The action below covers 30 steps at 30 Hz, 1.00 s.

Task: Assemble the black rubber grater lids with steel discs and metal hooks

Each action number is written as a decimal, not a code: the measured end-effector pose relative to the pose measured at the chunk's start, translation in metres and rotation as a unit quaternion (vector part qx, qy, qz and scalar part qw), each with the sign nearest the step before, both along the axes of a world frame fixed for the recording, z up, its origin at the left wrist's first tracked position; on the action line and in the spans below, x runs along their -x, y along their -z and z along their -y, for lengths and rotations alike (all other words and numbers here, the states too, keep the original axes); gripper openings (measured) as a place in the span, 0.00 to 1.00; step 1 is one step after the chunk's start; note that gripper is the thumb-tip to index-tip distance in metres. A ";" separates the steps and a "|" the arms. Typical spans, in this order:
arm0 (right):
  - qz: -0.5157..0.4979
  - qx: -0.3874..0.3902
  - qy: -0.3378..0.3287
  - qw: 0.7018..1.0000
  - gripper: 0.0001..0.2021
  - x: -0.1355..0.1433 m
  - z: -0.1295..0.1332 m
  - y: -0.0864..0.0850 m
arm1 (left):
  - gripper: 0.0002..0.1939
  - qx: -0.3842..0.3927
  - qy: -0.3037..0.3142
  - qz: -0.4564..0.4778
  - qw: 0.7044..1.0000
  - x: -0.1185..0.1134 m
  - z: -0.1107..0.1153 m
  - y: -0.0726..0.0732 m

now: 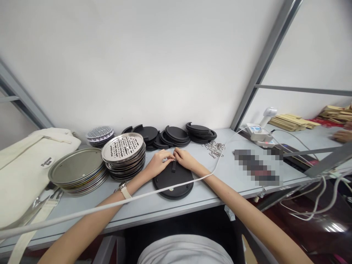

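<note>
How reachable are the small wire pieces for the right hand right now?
Likely yes: the small wire pieces lie close to the right hand, with bare tabletop between. A white cable crosses the view at their edge; its height is unclear.

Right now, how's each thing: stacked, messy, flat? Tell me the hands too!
Left hand, fingertips pinched; anything held is too small to tell
Right hand, fingers curled beside the left's
Front black disc, lying flat
Other black discs, in overlapping piles
Grater disc, atop a stack
Round metal plates, stacked
Small wire pieces, scattered
White cable, strung across in front
Wristwatch, strapped on
</note>
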State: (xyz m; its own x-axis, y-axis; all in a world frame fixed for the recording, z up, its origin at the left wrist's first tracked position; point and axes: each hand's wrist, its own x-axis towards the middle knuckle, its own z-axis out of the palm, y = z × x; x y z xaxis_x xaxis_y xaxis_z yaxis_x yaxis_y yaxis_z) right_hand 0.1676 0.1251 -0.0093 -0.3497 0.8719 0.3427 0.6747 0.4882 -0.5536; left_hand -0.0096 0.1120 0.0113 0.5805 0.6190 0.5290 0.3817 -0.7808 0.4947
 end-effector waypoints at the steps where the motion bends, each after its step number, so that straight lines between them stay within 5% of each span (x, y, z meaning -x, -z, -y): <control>1: 0.000 0.001 0.001 1.000 0.08 0.000 0.000 0.000 | 0.05 0.001 0.000 -0.001 1.000 0.000 0.000 0.000; 30: -0.003 -0.013 -0.008 1.000 0.09 0.001 0.002 -0.001 | 0.05 -0.037 0.001 -0.055 0.998 0.002 0.005 -0.004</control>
State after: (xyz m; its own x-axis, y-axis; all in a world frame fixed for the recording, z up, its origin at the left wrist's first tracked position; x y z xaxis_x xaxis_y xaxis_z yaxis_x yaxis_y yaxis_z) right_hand 0.1671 0.1234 -0.0086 -0.3623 0.8570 0.3664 0.6634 0.5132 -0.5445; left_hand -0.0117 0.1073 0.0153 0.6390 0.5792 0.5062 0.4282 -0.8145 0.3915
